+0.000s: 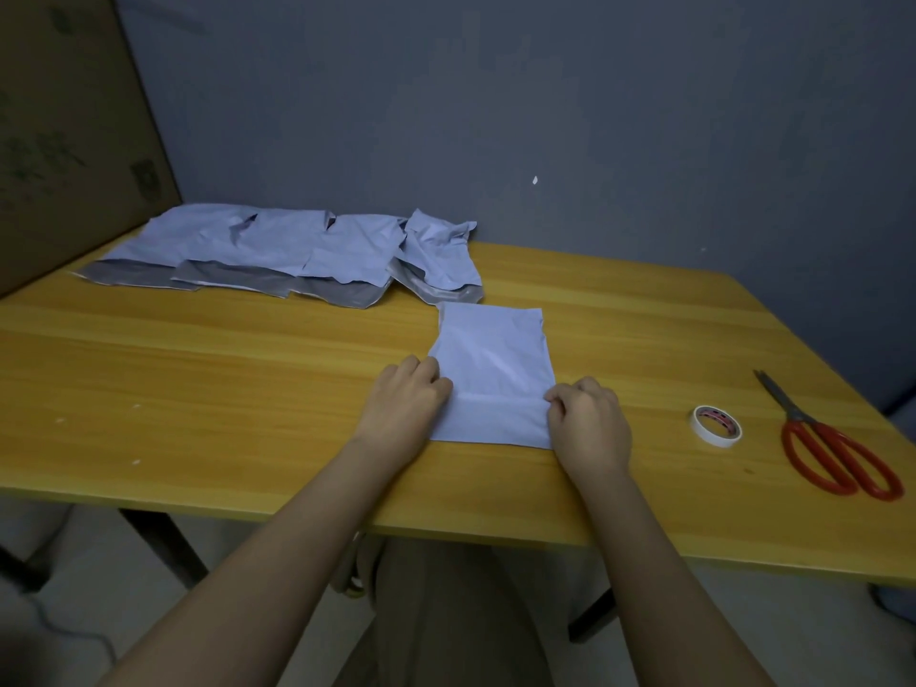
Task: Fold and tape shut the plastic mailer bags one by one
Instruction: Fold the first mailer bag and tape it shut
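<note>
Head view, left to right. A cardboard box stands at the far left, against the table's left end and the grey wall. On the wooden table, along its far edge, lies a row of unsealed mailers, overlapping one another, each with its grey inner flap turned toward the viewer; the rightmost one is crumpled and partly raised.

Just in front of the right end of that row, nearly touching it, lies the mailer being worked, flat on the table near the near edge and about midway along it. Its lower part is folded up over the body, forming a straight horizontal crease line between the two hands.

The left hand rests at the mailer's left edge with fingers curled; knuckles face up and the fingertips are hidden, so whether they pinch the plastic or only press on it cannot be told. The right hand sits at the right edge, level with the fold, its fingers curled and thumb and forefinger closed on the edge of the folded flap. Both forearms reach in from the bottom of the frame.

To the right, well apart from the mailer, a tape roll lies flat on the table. Beside it, further right, red-handled scissors lie closed, blades pointing away from the viewer.
</note>
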Motion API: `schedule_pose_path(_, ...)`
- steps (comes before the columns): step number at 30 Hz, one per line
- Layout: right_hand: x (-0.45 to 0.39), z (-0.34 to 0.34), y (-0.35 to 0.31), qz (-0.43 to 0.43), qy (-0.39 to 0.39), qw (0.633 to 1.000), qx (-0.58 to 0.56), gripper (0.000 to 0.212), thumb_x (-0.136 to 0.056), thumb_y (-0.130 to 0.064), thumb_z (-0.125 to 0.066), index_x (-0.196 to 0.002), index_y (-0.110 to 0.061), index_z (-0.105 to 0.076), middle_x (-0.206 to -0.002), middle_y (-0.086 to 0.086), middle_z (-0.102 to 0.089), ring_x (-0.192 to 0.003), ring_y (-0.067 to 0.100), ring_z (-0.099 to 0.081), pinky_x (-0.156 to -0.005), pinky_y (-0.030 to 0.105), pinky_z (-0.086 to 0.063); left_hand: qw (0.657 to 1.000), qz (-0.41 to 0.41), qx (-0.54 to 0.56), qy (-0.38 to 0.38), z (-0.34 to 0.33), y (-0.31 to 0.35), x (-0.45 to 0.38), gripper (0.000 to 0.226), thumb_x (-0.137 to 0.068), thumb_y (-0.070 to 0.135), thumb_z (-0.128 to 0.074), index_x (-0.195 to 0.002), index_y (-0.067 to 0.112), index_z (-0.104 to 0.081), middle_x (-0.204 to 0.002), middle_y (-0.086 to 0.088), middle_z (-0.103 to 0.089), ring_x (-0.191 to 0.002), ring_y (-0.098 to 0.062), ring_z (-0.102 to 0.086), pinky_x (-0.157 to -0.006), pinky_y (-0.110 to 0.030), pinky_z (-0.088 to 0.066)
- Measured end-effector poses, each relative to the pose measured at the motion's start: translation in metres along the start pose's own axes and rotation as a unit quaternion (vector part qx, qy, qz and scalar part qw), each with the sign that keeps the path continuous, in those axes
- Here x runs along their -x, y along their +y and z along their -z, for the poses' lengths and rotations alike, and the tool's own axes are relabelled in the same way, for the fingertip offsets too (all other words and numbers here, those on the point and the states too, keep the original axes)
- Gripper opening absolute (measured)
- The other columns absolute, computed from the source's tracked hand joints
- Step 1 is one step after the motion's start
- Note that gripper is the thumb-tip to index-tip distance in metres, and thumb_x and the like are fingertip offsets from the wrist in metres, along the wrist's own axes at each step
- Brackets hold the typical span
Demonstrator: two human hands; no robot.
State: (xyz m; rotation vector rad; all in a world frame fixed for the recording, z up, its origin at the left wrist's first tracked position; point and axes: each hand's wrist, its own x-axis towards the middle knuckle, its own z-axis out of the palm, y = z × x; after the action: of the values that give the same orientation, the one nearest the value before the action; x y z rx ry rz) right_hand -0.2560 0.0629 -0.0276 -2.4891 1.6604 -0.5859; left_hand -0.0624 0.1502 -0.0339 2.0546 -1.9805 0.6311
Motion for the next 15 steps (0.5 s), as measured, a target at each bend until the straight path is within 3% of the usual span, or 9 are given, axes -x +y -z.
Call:
schedule_pose_path(4, 0.002, 0.004, 0.003, 0.021, -0.013, 0.999, 0.039, 0.035, -0.097, -0.013, -0.04, -0.122, -0.022, -0.064, -0.112, 0.004, -0.056, -0.111, 0.024, -0.046, -0.072, 0.03, -0.04, 1.0, -0.019, 0.0, -0.022, 0.002, 0.001, 0.003, 0.034, -0.041, -0.004, -0.083, -0.06, 0.011, -0.06, -0.058, -0.005, -0.054, -0.049, -0.024, -0.051, -0.043, -0.026, -0.037)
schedule_pose_path(7, 0.005, 0.006, 0.001, 0.035, 0.018, 0.998, 0.057, 0.03, -0.092, -0.01, -0.046, -0.11, -0.015, -0.069, -0.107, 0.008, -0.058, -0.103, 0.029, -0.048, -0.073, 0.033, -0.04, 0.999, -0.021, -0.001, -0.036, 0.006, 0.002, 0.005, 0.036, -0.036, -0.004, -0.083, -0.057, 0.012, -0.059, -0.055, -0.003, -0.052, -0.044, -0.022, -0.049, -0.04, -0.024, -0.034)
schedule_pose_path(11, 0.01, 0.008, -0.013, 0.162, 0.073, 0.984, 0.0, 0.03, -0.075, -0.007, -0.053, -0.097, -0.005, -0.073, -0.096, 0.012, -0.068, -0.088, 0.037, -0.061, -0.072, 0.041, -0.05, 0.998, -0.022, -0.011, -0.056, 0.008, 0.004, 0.007, 0.036, -0.035, 0.001, -0.085, -0.058, 0.015, -0.06, -0.055, -0.001, -0.053, -0.042, -0.019, -0.049, -0.039, -0.022, -0.032)
schedule_pose_path(13, 0.013, 0.009, -0.028, 0.226, -0.004, 0.974, -0.017, 0.039, -0.084, -0.009, -0.046, -0.117, -0.006, -0.066, -0.12, 0.011, -0.064, -0.114, 0.033, -0.057, -0.092, 0.041, -0.046, 0.998, -0.025, -0.016, -0.058, 0.01, 0.004, 0.009, 0.035, -0.036, 0.002, -0.085, -0.056, 0.015, -0.06, -0.054, -0.001, -0.053, -0.04, -0.019, -0.048, -0.04, -0.021, -0.031)
schedule_pose_path(15, 0.017, 0.005, -0.037, 0.234, -0.111, 0.965, -0.028, 0.043, -0.099, -0.018, -0.038, -0.141, -0.012, -0.045, -0.149, 0.004, -0.04, -0.14, 0.021, -0.031, -0.113, 0.034, -0.025, 0.998, -0.03, -0.02, -0.059, 0.012, 0.004, 0.011, 0.034, -0.036, 0.004, -0.085, -0.055, 0.016, -0.059, -0.053, 0.0, -0.053, -0.038, -0.019, -0.048, -0.04, -0.02, -0.031)
